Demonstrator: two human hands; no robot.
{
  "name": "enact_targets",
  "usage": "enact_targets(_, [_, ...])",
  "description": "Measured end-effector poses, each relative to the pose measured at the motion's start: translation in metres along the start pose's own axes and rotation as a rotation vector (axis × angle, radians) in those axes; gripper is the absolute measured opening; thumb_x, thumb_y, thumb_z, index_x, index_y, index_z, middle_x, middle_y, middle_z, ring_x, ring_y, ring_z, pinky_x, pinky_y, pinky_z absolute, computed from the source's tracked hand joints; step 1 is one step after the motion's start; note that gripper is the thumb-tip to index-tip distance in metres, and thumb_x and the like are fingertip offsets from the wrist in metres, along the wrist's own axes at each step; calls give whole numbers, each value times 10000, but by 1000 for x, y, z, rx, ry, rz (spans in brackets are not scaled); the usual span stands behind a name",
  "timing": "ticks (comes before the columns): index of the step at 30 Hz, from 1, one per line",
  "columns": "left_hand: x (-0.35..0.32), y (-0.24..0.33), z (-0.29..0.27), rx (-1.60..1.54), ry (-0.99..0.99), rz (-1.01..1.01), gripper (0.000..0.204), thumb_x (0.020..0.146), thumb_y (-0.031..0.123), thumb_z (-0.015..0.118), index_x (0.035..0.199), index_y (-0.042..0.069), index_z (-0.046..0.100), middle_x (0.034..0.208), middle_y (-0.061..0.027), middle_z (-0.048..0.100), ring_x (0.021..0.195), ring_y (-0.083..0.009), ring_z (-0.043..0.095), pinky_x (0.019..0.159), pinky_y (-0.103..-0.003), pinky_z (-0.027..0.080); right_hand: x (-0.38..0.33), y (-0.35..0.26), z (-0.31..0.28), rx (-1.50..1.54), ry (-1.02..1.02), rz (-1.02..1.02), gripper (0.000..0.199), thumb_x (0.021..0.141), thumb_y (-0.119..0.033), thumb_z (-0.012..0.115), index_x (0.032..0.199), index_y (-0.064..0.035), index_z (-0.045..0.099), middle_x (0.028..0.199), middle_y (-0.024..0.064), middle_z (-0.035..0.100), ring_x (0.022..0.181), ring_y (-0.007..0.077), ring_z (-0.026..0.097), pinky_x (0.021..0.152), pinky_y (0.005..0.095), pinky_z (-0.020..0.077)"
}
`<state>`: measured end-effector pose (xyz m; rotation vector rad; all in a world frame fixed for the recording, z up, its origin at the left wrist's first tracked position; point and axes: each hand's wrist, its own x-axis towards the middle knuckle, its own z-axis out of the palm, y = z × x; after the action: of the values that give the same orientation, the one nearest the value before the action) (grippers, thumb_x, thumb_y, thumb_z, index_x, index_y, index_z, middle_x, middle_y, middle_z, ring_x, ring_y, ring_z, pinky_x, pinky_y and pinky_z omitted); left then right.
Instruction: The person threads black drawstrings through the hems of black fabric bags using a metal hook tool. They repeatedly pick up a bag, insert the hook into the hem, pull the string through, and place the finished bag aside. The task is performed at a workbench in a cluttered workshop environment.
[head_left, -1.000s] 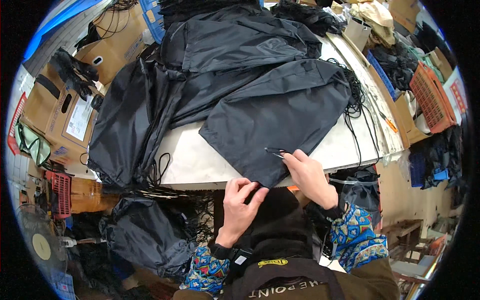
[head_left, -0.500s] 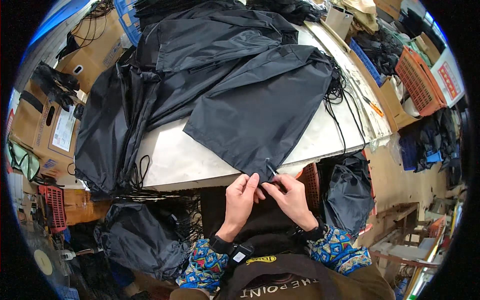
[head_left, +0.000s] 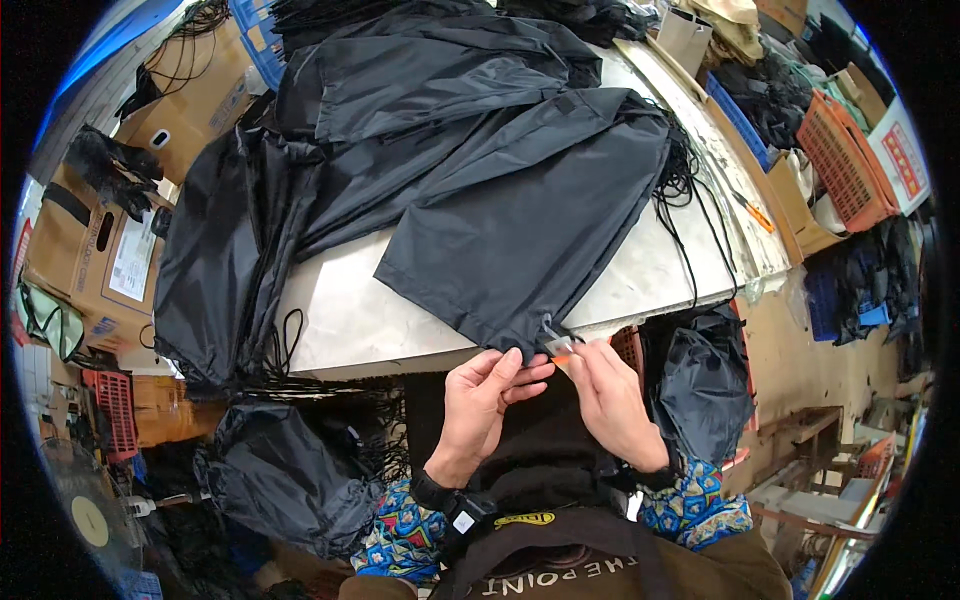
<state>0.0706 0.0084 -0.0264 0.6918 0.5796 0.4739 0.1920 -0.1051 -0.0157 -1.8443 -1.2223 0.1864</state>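
A black drawstring bag [head_left: 530, 220] of thin fabric lies over the table's near edge, its nearest corner hanging toward me. My left hand [head_left: 487, 393] pinches that corner between thumb and fingers. Close by on the right, my right hand [head_left: 615, 400] is closed around a small silvery tool [head_left: 560, 345] with an orange part, perhaps thread snips; most of it is hidden by the fingers. Its tip is beside a short dark cord loop at the bag's corner. I cannot tell whether the blade touches the cord.
More black bags [head_left: 430, 90] are heaped across the white table [head_left: 350, 310], with cords [head_left: 685, 170] trailing on the right. An orange-handled tool [head_left: 752, 212] lies at the table's right side. Cardboard boxes [head_left: 90, 250] stand left; an orange basket [head_left: 848, 160] is at the far right.
The right hand has turned and the silvery tool now shows at its fingertips by the bag's corner. My left hand keeps its pinch. The view has shifted slightly.
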Motion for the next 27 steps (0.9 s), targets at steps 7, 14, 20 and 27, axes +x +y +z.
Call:
enact_targets(7, [3, -2, 3, 18, 81, 65, 176, 924, 153, 586, 924, -21, 616, 936, -173, 677, 852, -238, 686, 719, -311, 586, -20, -14, -11, -167, -131, 13, 73, 889, -113, 563, 889, -41, 555, 760, 137, 509, 591, 360, 557, 506, 427, 459])
enact_targets(14, [0, -1, 4, 198, 61, 161, 173, 911, 143, 615, 923, -28, 641, 909, -117, 682, 822, -156, 657, 737, -282, 555, -14, -15, -9, -115, -177, -9, 54, 875, -58, 563, 887, -6, 558, 745, 148, 500, 623, 360, 536, 526, 421, 431])
enact_targets(20, [-4, -5, -5, 386, 3, 198, 172, 905, 135, 629, 897, -36, 647, 831, -62, 670, 772, -95, 621, 710, -241, 517, -2, -11, -1, 33, -221, -76, 123, 859, -59, 591, 959, 4, 554, 740, 171, 511, 660, 375, 539, 561, 418, 444])
enact_targets(27, [11, 48, -41, 145, 271, 312, 152, 929, 185, 586, 891, 39, 611, 779, -61, 653, 681, -129, 625, 573, -248, 508, -3, 0, -85, -127, -456, -88, 394, 805, -73, 660, 1187, -36, 572, 906, 176, 635, 757, 337, 625, 637, 384, 509])
